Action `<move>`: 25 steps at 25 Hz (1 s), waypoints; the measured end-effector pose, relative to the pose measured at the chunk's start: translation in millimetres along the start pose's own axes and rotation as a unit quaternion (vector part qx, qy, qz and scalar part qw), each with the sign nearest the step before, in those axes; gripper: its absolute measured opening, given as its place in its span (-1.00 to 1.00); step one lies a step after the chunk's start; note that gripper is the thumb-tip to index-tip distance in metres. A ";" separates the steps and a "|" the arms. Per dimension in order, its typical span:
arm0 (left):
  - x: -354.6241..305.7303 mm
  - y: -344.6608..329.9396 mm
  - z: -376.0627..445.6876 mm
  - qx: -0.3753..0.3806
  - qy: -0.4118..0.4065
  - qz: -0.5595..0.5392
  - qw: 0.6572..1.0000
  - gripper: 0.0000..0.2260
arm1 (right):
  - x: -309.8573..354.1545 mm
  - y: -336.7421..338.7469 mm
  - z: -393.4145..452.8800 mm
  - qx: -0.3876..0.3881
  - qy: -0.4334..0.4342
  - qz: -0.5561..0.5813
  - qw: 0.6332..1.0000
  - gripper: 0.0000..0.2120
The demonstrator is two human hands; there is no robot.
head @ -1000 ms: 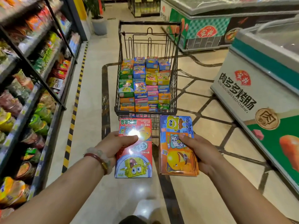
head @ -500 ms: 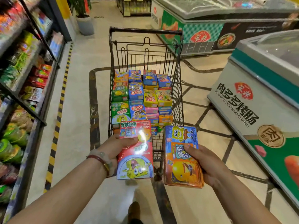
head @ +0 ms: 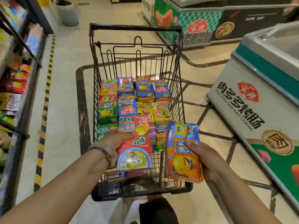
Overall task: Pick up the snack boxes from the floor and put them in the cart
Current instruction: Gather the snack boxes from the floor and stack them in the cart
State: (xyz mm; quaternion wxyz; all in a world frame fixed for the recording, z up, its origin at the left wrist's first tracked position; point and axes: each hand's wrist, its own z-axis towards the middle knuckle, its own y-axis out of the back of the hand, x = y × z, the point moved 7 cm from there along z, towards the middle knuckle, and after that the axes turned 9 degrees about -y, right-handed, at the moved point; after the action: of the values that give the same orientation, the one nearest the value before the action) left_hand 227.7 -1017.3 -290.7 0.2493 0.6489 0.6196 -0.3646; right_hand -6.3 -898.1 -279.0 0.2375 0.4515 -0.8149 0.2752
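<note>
Both hands were up over the near end of the cart, each grasping one snack box. Largest in view, the white and green chest freezer point(head: 258, 101) stood along the right side, with a second freezer point(head: 202, 21) at the far right, and shelving point(head: 17, 78) stocked with snack bags ran down the left. Between them the black wire shopping cart point(head: 137, 28) stood on the tiled floor point(head: 64, 81), its basket filled at the far and middle part with stacked snack boxes point(head: 134, 101) in orange, blue, green and yellow. A yellow and black hazard stripe point(head: 46, 101) ran along the floor near the shelving, and a grey planter point(head: 68, 13) sat at the far left.

Above the near left part of the basket, the left hand point(head: 116, 139) held the red snack box point(head: 134, 143), thumb curled across its face and fingers behind it; the box lay flat and face up. At the basket's near right edge, the right hand point(head: 205, 157) gripped the orange and blue snack box point(head: 182, 152) from the right, thumb pressed on its face. The two boxes were close together but not touching. A red and pale beaded bracelet point(head: 103, 151) circled the left wrist.
</note>
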 end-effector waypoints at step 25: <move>-69.8 -96.3 204.0 -0.111 -0.181 0.346 0.914 -0.41 | 129.7 -24.6 239.2 -0.225 0.099 -0.405 0.881 -0.61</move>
State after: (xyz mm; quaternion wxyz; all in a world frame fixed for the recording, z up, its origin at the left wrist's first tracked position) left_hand 101.6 -1208.5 -348.1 0.5384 0.7138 0.3368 -0.2951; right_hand -80.3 -1146.0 -366.8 0.5031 0.6467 -0.5733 0.0080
